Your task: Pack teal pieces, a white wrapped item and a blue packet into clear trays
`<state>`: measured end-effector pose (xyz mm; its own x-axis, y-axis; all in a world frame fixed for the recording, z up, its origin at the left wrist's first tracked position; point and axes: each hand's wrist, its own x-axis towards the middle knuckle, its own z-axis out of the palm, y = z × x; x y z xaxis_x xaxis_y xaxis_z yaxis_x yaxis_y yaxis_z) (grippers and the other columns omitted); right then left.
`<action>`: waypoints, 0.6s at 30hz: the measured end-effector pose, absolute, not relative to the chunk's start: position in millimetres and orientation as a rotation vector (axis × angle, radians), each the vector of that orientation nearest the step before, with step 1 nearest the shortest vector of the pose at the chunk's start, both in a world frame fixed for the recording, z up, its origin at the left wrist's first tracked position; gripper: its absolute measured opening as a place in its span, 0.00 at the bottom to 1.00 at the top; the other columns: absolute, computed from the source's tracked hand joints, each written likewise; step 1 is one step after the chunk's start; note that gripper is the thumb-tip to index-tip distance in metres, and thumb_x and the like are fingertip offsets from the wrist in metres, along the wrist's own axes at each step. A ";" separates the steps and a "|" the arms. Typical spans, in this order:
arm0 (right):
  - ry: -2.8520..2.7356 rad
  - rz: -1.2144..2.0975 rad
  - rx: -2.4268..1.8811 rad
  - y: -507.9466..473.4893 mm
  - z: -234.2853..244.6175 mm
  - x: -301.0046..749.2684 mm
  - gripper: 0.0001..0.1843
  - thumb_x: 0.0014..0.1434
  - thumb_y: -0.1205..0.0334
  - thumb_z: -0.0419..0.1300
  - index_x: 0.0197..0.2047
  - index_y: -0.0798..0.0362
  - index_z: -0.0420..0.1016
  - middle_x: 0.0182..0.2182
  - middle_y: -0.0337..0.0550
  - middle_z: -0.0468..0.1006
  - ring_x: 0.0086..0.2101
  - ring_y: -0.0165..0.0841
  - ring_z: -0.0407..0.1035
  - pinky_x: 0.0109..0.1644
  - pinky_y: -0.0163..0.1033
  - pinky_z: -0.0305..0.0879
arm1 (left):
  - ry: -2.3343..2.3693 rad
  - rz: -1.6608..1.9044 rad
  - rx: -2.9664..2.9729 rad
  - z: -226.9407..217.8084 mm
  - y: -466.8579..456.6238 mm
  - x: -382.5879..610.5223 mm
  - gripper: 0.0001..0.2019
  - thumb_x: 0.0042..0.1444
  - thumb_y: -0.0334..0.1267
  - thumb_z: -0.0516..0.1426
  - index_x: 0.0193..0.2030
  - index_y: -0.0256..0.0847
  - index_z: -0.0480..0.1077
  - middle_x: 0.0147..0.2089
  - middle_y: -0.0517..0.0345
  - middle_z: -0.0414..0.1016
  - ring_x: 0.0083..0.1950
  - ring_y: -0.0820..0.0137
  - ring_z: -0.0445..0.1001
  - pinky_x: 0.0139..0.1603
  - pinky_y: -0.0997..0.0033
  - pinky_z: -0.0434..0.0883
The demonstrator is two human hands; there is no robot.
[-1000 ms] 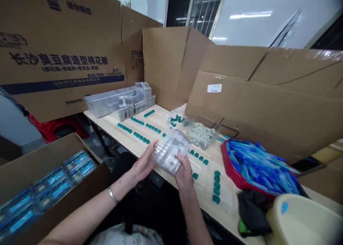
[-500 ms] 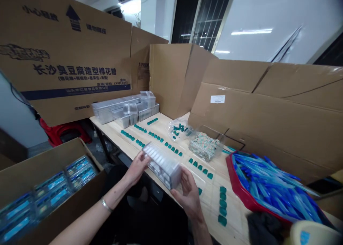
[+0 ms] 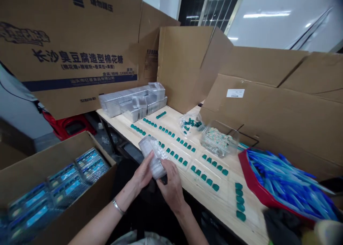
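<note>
A stack of clear plastic trays [image 3: 150, 148] is tilted between my two hands, over the front edge of the table. My left hand [image 3: 144, 170], with a bracelet at its wrist, grips the stack's near left side. At the right side, my right hand [image 3: 170, 180] has its fingers closed on the stack's edge. Just beyond lie rows of small dark green pieces [image 3: 177, 156], set in clear trays on the wooden table [image 3: 222, 205]. Part of the stack is hidden by my fingers.
More clear trays [image 3: 118, 100] are stacked at the back left. A plastic bag of green pieces [image 3: 190, 124], a clear box of small packets [image 3: 217, 139] and a red tray [image 3: 248, 180] of blue sticks stand to the right. An open carton [image 3: 80, 202] holds packed boxes on the left.
The tray stack has turned from lying crosswise to a steeper tilt and come closer to me. My right hand has shifted left, nearer my left hand. The camera view has dipped.
</note>
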<state>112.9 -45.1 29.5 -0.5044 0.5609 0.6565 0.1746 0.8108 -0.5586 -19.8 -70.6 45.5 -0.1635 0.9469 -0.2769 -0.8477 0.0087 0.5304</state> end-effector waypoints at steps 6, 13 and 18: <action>-2.095 1.049 -0.583 -30.7 75.6 100.3 0.13 0.57 0.62 0.57 0.46 0.50 0.71 0.47 0.47 0.72 0.48 0.36 0.66 0.54 0.45 0.63 | 0.891 1.760 0.356 44.0 -78.0 -44.3 0.26 0.48 0.38 0.62 0.54 0.37 0.63 0.43 0.51 0.74 0.43 0.66 0.73 0.51 0.63 0.66; -1.934 1.498 -0.735 -10.0 77.7 68.8 0.11 0.54 0.56 0.58 0.33 0.54 0.75 0.23 0.36 0.74 0.24 0.27 0.68 0.30 0.33 0.68 | 0.984 1.741 0.486 50.0 -81.2 -51.9 0.37 0.46 0.38 0.63 0.61 0.44 0.53 0.44 0.52 0.72 0.43 0.64 0.73 0.48 0.61 0.68; -1.981 1.639 -0.686 1.8 78.6 62.9 0.12 0.53 0.55 0.58 0.32 0.56 0.75 0.20 0.35 0.73 0.20 0.26 0.66 0.26 0.32 0.67 | 1.082 1.680 0.487 44.3 -87.4 -63.4 0.36 0.44 0.38 0.65 0.60 0.41 0.56 0.45 0.51 0.73 0.43 0.64 0.73 0.48 0.64 0.68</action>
